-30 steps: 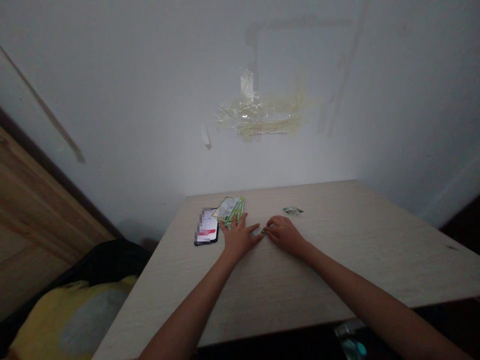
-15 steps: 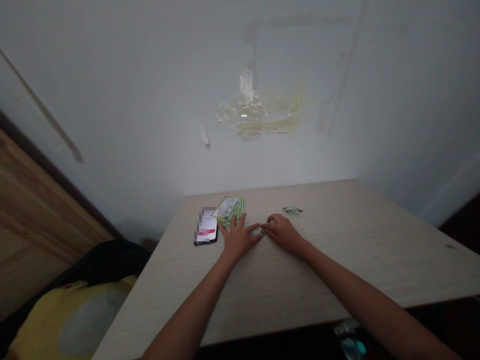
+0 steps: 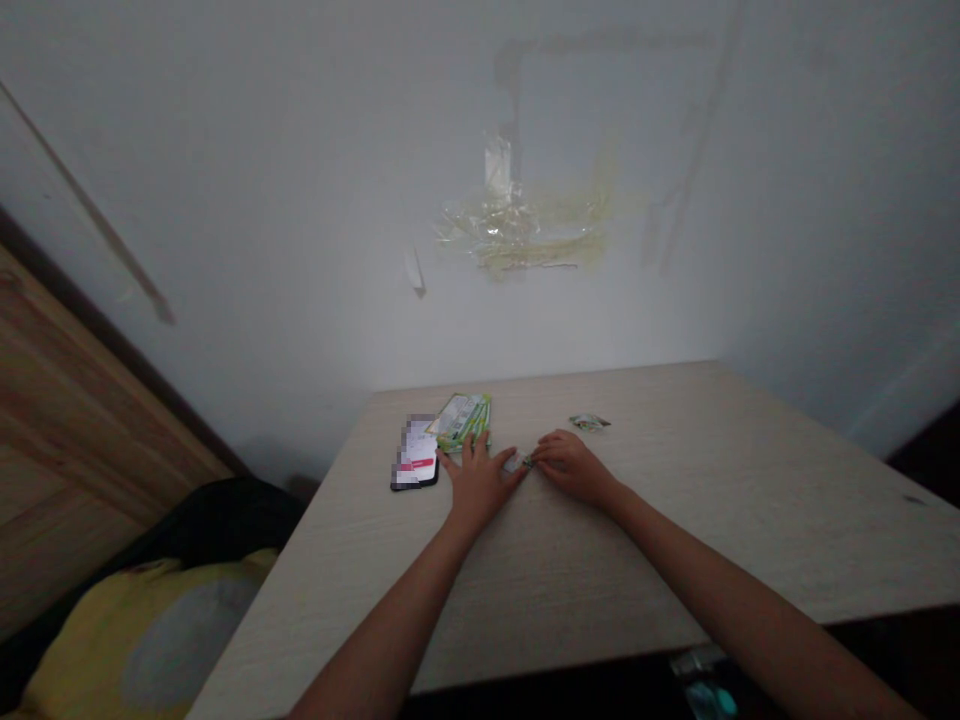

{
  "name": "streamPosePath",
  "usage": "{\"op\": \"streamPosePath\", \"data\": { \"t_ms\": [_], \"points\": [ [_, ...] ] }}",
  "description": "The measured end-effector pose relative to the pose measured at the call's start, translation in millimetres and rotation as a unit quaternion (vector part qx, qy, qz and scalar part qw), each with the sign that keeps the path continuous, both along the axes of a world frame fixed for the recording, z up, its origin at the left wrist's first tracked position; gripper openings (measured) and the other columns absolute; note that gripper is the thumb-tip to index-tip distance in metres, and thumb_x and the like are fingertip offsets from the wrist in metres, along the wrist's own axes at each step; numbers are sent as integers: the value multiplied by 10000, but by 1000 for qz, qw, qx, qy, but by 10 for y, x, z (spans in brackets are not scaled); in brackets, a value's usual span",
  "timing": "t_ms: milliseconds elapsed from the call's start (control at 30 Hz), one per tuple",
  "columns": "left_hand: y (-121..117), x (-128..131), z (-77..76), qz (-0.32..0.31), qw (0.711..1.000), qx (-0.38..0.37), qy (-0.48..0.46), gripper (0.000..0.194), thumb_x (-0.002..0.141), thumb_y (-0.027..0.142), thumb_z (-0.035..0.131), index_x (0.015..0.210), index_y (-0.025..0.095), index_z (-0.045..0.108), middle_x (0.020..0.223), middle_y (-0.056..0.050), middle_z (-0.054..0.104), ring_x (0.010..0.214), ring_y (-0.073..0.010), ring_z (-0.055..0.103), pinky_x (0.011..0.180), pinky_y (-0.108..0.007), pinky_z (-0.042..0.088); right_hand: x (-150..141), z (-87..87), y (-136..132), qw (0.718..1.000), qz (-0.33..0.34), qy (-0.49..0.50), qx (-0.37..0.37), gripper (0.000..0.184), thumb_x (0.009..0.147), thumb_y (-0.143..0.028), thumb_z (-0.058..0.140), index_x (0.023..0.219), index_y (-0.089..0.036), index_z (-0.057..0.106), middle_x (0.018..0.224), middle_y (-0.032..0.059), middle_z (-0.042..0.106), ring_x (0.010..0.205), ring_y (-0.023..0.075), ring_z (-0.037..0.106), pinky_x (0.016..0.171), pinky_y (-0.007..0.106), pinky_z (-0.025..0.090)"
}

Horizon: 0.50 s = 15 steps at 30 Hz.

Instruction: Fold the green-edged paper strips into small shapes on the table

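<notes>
My left hand (image 3: 478,480) lies flat on the pale wooden table (image 3: 600,560), fingers spread, its fingertips touching a stack of green and white packets (image 3: 463,419). My right hand (image 3: 571,465) rests beside it with fingers curled, pinching a small pale item (image 3: 517,462) that lies between the two hands. The item is too small to name.
A phone (image 3: 415,463) lies left of the packets near the table's left edge. A small torn green wrapper (image 3: 589,422) sits behind my right hand. A white wall with old tape marks (image 3: 525,225) backs the table. A yellow and black cloth (image 3: 150,620) lies lower left.
Both hands stay in place on the table; only the view shifts slightly.
</notes>
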State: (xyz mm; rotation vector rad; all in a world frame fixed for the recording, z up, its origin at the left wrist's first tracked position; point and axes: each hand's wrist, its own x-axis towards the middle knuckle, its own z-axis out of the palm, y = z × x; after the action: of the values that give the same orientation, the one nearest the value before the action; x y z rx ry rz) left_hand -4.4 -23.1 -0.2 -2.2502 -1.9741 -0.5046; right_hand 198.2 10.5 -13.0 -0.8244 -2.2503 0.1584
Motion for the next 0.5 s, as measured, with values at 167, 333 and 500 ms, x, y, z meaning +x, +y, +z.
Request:
{"op": "streamPosePath", "data": {
  "t_ms": [167, 333, 500],
  "points": [
    [0, 6, -8, 13, 1000, 6, 2, 458, 821, 688, 456, 1184, 466, 626, 1452, -64, 452, 1378, -358, 282, 1043, -751, 2, -8, 9, -49, 1000, -11, -28, 8, 174, 833, -168, 617, 946, -235, 731, 926, 63, 732, 1034, 222, 608, 987, 440, 402],
    [15, 6, 6, 12, 1000, 1, 10, 461, 805, 691, 481, 1182, 470, 626, 1467, -57, 436, 1379, -365, 276, 1042, -751, 1, -31, 3, -57, 999, -21, -43, 17, 181, 828, -161, 618, 934, -245, 739, 914, 51, 735, 1068, 232, 586, 976, 435, 408],
    [25, 1, 24, 12, 1000, -6, 14, 456, 805, 690, 479, 1176, 473, 630, 1478, -53, 424, 1383, -379, 265, 1039, -752, -3, -68, -26, -72, 998, -26, -49, 33, 178, 826, -172, 623, 932, -248, 744, 921, 54, 723, 1076, 239, 573, 973, 438, 416]
  ]
}}
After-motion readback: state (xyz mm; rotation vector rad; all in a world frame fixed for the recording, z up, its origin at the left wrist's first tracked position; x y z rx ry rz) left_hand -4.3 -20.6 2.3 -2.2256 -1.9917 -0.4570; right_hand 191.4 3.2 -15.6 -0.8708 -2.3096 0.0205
